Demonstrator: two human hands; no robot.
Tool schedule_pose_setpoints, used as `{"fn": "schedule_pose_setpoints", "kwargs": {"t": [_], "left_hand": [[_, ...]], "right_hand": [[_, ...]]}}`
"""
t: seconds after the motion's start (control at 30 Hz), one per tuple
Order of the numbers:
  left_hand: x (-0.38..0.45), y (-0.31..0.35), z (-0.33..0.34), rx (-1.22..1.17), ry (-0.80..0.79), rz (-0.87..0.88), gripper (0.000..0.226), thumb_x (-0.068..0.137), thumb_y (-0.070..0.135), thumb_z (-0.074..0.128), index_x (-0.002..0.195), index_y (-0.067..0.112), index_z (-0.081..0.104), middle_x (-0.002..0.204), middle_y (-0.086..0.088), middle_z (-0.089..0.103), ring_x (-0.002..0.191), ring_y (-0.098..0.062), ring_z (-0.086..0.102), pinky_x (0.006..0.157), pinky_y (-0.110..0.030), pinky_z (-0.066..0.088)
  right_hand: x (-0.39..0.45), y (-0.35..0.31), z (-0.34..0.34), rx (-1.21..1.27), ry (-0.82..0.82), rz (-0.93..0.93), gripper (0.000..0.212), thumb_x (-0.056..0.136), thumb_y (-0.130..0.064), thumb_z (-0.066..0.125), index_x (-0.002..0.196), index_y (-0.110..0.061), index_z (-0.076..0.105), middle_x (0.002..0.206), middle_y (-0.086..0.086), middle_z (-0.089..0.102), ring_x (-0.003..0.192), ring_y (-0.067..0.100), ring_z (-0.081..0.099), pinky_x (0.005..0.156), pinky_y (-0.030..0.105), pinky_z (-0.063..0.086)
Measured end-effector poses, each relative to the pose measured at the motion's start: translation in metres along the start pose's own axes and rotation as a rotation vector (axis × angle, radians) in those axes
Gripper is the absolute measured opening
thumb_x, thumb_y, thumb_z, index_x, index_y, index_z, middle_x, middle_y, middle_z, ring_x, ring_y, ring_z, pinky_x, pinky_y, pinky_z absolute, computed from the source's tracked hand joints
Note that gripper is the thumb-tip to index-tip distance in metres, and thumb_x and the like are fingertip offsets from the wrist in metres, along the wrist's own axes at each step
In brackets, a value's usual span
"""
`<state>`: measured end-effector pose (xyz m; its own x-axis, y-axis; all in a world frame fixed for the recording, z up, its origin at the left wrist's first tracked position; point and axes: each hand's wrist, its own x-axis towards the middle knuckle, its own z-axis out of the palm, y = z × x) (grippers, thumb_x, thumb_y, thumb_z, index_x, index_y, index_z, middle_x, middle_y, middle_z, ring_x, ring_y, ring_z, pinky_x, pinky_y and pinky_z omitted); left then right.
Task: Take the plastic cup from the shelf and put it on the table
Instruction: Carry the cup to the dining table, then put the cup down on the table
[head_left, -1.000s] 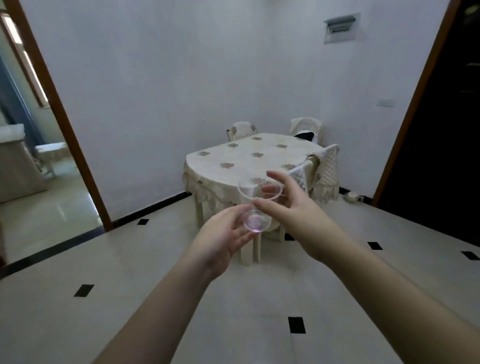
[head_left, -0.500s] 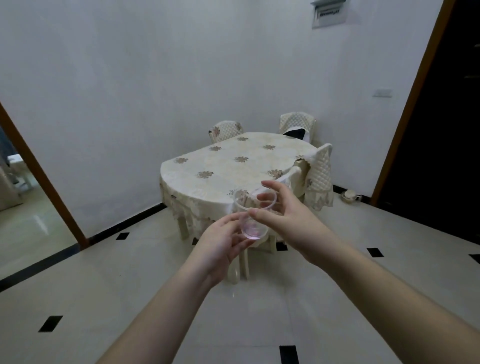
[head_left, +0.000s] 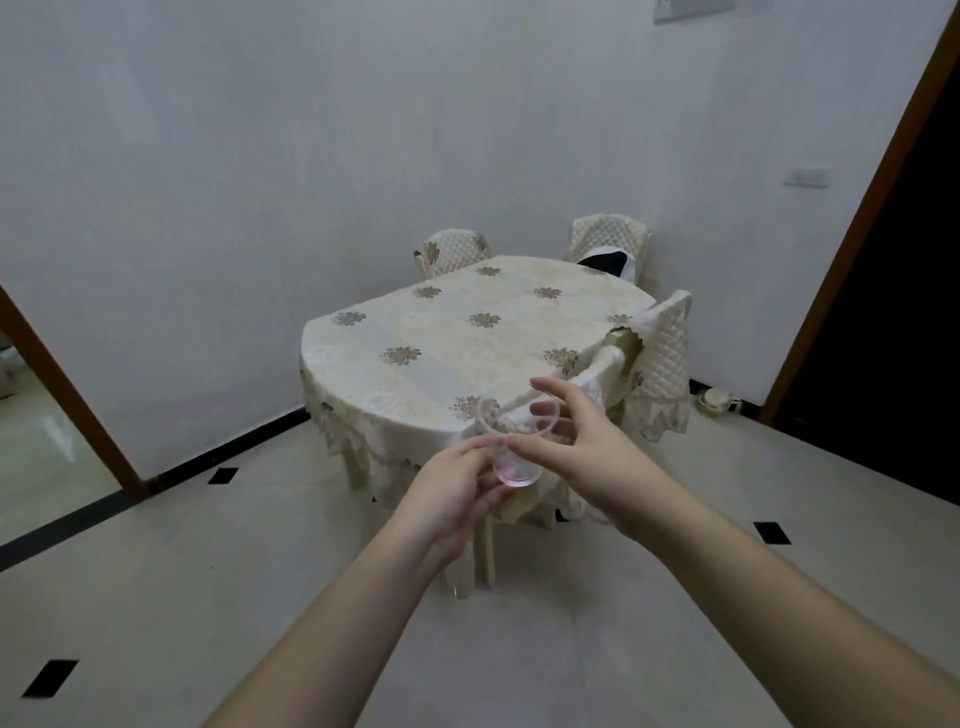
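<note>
Both bare hands hold a clear plastic cup (head_left: 511, 441) with a pinkish round base in mid-air, in front of the near edge of the oval table (head_left: 467, 338). The table is covered in a cream tablecloth with brown flower motifs. The cup is tilted, its open rim up and away from the camera, its base toward the person. It is not on the table; it is held above the pale tiled floor (head_left: 208, 597), which has small black square insets.

The left hand (head_left: 452, 499) is below and to the left of the cup, fingers curled loosely around the base and lower wall, touching it. The right hand (head_left: 582, 457) comes in from the right, thumb tip pressed on the cup's side near the middle, index and other fingers spread open around and above the rim; grip is loose, fingers well apart, only thumb contact clearly seen.

The tabletop is bare apart from the cloth. Four cream quilted-cover chairs (head_left: 665, 343) stand around the table: two at the far side against the white wall (head_left: 260, 156), two at the right and near side. A dark item sits on the far right chair, cannot tell what. A brown door frame (head_left: 852, 223) stands at right with a dark opening behind it; another frame is at left
</note>
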<state>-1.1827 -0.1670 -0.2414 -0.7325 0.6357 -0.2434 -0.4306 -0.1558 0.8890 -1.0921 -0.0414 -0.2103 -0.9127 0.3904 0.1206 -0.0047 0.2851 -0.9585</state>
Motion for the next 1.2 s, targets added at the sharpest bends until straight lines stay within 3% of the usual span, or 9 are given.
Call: {"fn": "schedule_pose_setpoints", "kwargs": {"t": [0.2, 0.4, 0.53, 0.63, 0.8, 0.9, 1.07, 1.2], "left_hand": [[0.096, 0.032, -0.010, -0.002, 0.015, -0.057, 0.034, 0.085, -0.012, 0.046, 0.113, -0.003, 0.063, 0.090, -0.014, 0.073, 0.080, -0.021, 0.071, 0.060, -0.023, 0.056], [0.177, 0.043, -0.023, 0.035, -0.013, -0.082, 0.024, 0.080, -0.014, 0.048, 0.089, 0.001, 0.065, 0.079, 0.001, 0.078, 0.069, -0.016, 0.071, 0.060, -0.024, 0.057], [0.224, 0.037, -0.027, 0.042, 0.021, -0.085, 0.031, 0.082, -0.010, 0.051, 0.110, -0.003, 0.063, 0.093, -0.004, 0.076, 0.086, -0.020, 0.067, 0.076, -0.029, 0.058], [0.259, 0.030, -0.029, 0.009, 0.058, -0.094, 0.025, 0.092, -0.002, 0.050, 0.115, -0.007, 0.059, 0.101, -0.011, 0.072, 0.080, -0.017, 0.067, 0.079, -0.030, 0.056], [0.321, 0.014, -0.026, -0.022, 0.127, -0.139, 0.014, 0.091, -0.006, 0.048, 0.092, -0.004, 0.062, 0.083, -0.008, 0.074, 0.062, -0.011, 0.070, 0.060, -0.022, 0.056], [0.361, 0.006, -0.020, -0.064, 0.207, -0.164, 0.020, 0.090, -0.003, 0.049, 0.102, -0.004, 0.064, 0.078, -0.010, 0.073, 0.062, -0.014, 0.072, 0.053, -0.024, 0.056], [0.416, -0.016, -0.003, -0.174, 0.286, -0.177, 0.017, 0.092, 0.011, 0.057, 0.100, -0.002, 0.065, 0.092, -0.016, 0.067, 0.078, -0.022, 0.071, 0.060, -0.028, 0.057], [0.446, -0.027, 0.007, -0.188, 0.283, -0.142, 0.023, 0.088, 0.003, 0.058, 0.076, 0.008, 0.076, 0.073, -0.005, 0.074, 0.072, -0.015, 0.072, 0.062, -0.026, 0.057]], "right_hand": [[0.093, 0.015, 0.000, -0.063, 0.068, 0.033, 0.077, 0.066, -0.051, 0.076, 0.133, -0.043, 0.038, 0.122, -0.011, 0.053, 0.114, 0.006, 0.050, 0.090, 0.030, 0.045], [0.160, 0.043, -0.004, -0.019, 0.109, 0.055, 0.076, 0.065, -0.050, 0.077, 0.131, -0.046, 0.040, 0.122, -0.016, 0.053, 0.115, 0.006, 0.053, 0.093, 0.036, 0.049], [0.196, 0.061, -0.012, -0.025, 0.122, 0.055, 0.073, 0.074, -0.040, 0.077, 0.136, -0.040, 0.038, 0.125, -0.012, 0.052, 0.115, 0.004, 0.052, 0.085, 0.023, 0.047], [0.223, 0.079, -0.017, -0.014, 0.116, 0.059, 0.073, 0.078, -0.033, 0.075, 0.139, -0.033, 0.035, 0.127, -0.008, 0.051, 0.117, 0.003, 0.050, 0.085, 0.017, 0.042], [0.276, 0.117, -0.032, -0.015, 0.073, 0.066, 0.071, 0.079, -0.029, 0.075, 0.138, -0.029, 0.035, 0.129, -0.006, 0.050, 0.116, 0.001, 0.049, 0.086, 0.016, 0.045], [0.309, 0.143, -0.046, 0.044, 0.011, 0.069, 0.070, 0.077, -0.023, 0.077, 0.135, -0.026, 0.038, 0.131, 0.000, 0.049, 0.124, 0.009, 0.046, 0.097, 0.028, 0.046], [0.359, 0.182, -0.074, 0.029, -0.038, 0.069, 0.070, 0.075, -0.022, 0.079, 0.135, -0.026, 0.042, 0.133, 0.004, 0.047, 0.121, 0.010, 0.047, 0.097, 0.029, 0.047], [0.390, 0.210, -0.092, -0.036, -0.085, 0.041, 0.073, 0.075, -0.027, 0.080, 0.137, -0.026, 0.042, 0.130, 0.003, 0.046, 0.117, 0.006, 0.047, 0.088, 0.014, 0.047]]}}
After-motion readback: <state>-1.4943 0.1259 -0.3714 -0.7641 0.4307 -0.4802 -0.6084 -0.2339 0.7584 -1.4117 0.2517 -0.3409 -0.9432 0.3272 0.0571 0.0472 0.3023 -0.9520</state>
